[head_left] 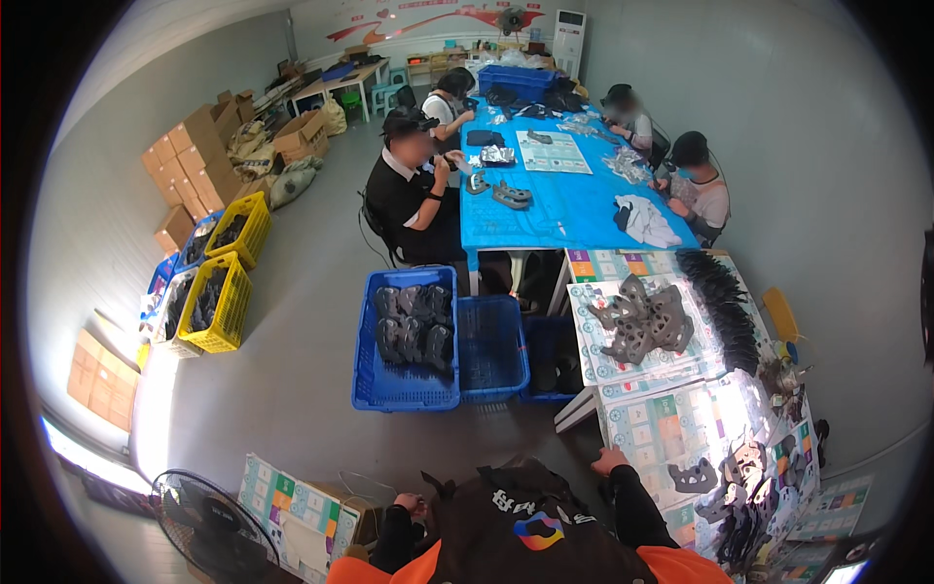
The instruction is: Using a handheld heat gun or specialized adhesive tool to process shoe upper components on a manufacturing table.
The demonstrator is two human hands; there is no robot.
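Observation:
My right hand rests at the near left edge of the patterned worktable, fingers curled at the edge. Closest to it on the tabletop is a single dark grey curved piece with cut-outs. Beside that lies a heap of similar dark pieces, partly in glare. Farther up sits a pile of grey pieces with oval holes, next to a long row of black overlapping pieces. Low on the left, by my dark apron, is my left hand; its fingers are too small to read.
Blue crates stand ahead on the floor, one holding dark shoe-like items. A standing fan and a patterned board are at lower left. Several people sit around a blue-covered table. Yellow crates and cartons line the left.

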